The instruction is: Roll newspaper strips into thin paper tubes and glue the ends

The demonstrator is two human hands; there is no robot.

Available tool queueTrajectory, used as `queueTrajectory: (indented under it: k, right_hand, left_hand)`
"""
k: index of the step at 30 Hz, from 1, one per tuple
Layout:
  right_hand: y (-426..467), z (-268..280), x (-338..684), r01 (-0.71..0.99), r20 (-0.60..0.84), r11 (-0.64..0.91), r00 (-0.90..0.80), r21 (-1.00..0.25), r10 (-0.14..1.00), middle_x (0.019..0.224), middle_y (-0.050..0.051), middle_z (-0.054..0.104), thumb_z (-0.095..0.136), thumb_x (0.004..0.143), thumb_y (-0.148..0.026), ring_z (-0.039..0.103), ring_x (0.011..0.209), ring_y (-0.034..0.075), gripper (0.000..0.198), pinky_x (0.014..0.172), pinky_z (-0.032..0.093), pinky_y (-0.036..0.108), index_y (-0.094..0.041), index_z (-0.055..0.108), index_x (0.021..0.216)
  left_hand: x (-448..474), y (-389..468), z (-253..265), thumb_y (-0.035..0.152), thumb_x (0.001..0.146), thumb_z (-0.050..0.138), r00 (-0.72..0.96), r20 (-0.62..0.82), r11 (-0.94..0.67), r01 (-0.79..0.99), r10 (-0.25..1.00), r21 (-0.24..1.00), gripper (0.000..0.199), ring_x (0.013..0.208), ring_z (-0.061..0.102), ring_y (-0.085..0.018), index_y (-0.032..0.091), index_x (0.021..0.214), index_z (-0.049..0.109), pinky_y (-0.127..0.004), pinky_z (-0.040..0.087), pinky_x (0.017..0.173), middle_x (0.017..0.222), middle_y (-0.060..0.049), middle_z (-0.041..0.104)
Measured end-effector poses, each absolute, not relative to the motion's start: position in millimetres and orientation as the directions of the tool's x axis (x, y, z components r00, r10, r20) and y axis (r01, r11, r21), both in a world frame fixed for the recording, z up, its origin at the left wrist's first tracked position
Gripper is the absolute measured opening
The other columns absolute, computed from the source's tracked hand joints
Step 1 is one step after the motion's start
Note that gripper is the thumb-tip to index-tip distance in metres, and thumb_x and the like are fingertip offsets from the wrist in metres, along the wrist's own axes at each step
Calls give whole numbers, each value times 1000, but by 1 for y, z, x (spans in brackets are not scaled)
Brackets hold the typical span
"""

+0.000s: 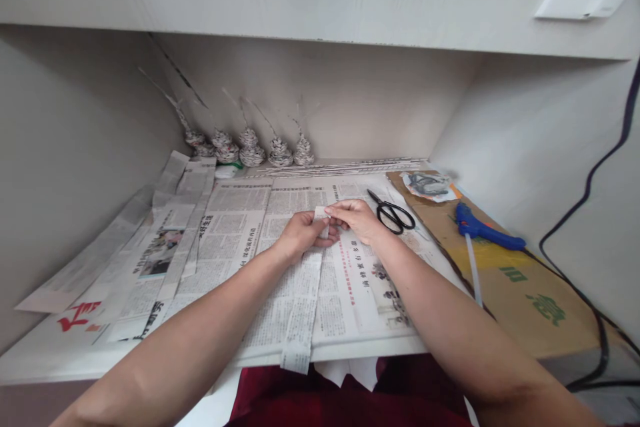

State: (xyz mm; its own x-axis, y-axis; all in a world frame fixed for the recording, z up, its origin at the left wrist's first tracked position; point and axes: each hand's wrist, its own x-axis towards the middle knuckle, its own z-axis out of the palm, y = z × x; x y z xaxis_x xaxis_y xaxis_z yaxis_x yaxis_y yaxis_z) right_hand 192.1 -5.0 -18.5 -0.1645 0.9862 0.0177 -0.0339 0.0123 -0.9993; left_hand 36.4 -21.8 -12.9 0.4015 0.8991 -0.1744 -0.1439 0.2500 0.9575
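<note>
A long newspaper strip runs from my hands down over the table's front edge. Its upper end, a small pale piece, shows between my fingers. My left hand is closed around that end, with the fingers behind it. At the top corner, the thumb and forefinger of my right hand pinch the same strip. Both hands are held close together over the newspaper sheets spread on the table. Just right of my right hand lie black-handled scissors, blades pointing away to the left.
Cut newspaper strips overlap at the left. Several gourd-shaped woven paper pieces stand along the back, beside thin rolled paper sticks. A blue glue gun rests on cardboard at the right, near a black cable.
</note>
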Motion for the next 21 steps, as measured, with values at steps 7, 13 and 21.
queueTrajectory:
  k: [7, 13, 21]
  right_hand:
    - [-5, -19, 191, -55, 48, 40, -160, -998, 986, 58, 2, 64, 77, 62, -40, 51, 45, 8, 29, 40, 32, 20, -13, 68, 68]
    - [-10, -14, 189, -67, 28, 16, -185, -998, 982, 51, 0, 61, 76, 64, -40, 53, 40, 10, 29, 38, 35, 21, -15, 62, 66]
    - [-15, -10, 183, -120, 12, -13, -204, -993, 979, 47, -3, 56, 78, 61, -40, 51, 38, 10, 35, 37, 40, 21, -17, 52, 61]
  left_hand:
    - [36, -23, -14, 29, 74, 69, 429, -149, 232, -146, 891, 962, 24, 70, 66, -15, 9, 87, 67, -29, 56, 70, 76, -9, 68]
    - [35, -25, -11, 30, 69, 73, 471, -110, 193, -133, 875, 972, 29, 76, 65, -16, 8, 87, 66, -31, 55, 74, 81, -10, 67]
    - [36, -29, -10, 36, 64, 76, 438, -105, 172, -115, 893, 978, 39, 72, 65, -17, 11, 91, 63, -34, 55, 71, 78, -8, 67]
